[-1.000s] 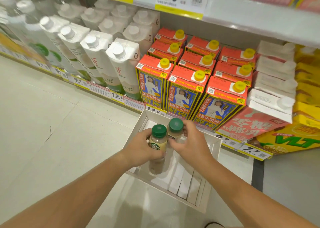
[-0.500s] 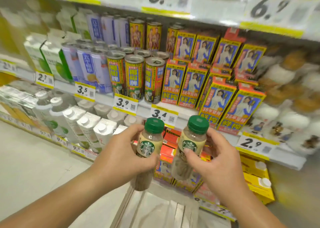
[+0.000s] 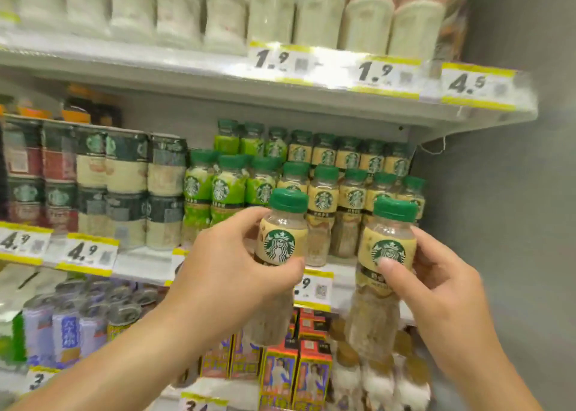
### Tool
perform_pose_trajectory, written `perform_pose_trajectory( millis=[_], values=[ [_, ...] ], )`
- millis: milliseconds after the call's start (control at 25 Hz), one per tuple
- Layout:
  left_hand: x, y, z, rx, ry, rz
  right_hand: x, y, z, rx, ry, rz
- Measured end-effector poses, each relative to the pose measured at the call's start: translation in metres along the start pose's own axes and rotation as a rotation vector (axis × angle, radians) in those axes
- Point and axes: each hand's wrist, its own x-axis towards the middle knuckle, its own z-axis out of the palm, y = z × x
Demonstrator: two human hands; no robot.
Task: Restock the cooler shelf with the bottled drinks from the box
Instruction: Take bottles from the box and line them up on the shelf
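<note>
Two green-capped bottles are held upright in front of the shelf [image 3: 149,262]. The left bottle [image 3: 282,233] is gripped around its label by the left hand [image 3: 230,273]; the right bottle [image 3: 385,254] is clasped likewise by the right hand [image 3: 436,289]. Matching bottles [image 3: 352,192] are ranged on the shelf just behind, above a price tag [image 3: 313,289].

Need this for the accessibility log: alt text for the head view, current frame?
Two bare hands each hold an upright cream-labelled bottle with a green cap, left hand on one bottle and right hand on the other bottle, raised before a store shelf. Behind them stand rows of matching shelf bottles; yellow price tags line the shelf edges.
</note>
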Motion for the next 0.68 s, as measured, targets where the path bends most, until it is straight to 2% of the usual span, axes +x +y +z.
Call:
perform_pose_trajectory(
  millis=[160,320,520,680],
  values=[
    [0.055,0.041,0.029,0.030,0.018,0.012,0.049,-0.006,-0.035,0.055,0.142,-0.009],
    [0.091,0.060,0.066,0.070,0.014,-0.014,0.081,0.015,-0.052,0.042,0.181,0.033],
    [0.095,0.053,0.110,0.116,0.103,-0.068,0.087,0.064,-0.061,0.059,0.202,0.132],
    [0.082,0.041,0.135,0.143,0.097,-0.044,0.084,0.082,-0.062,0.096,0.211,0.153]
  ],
)
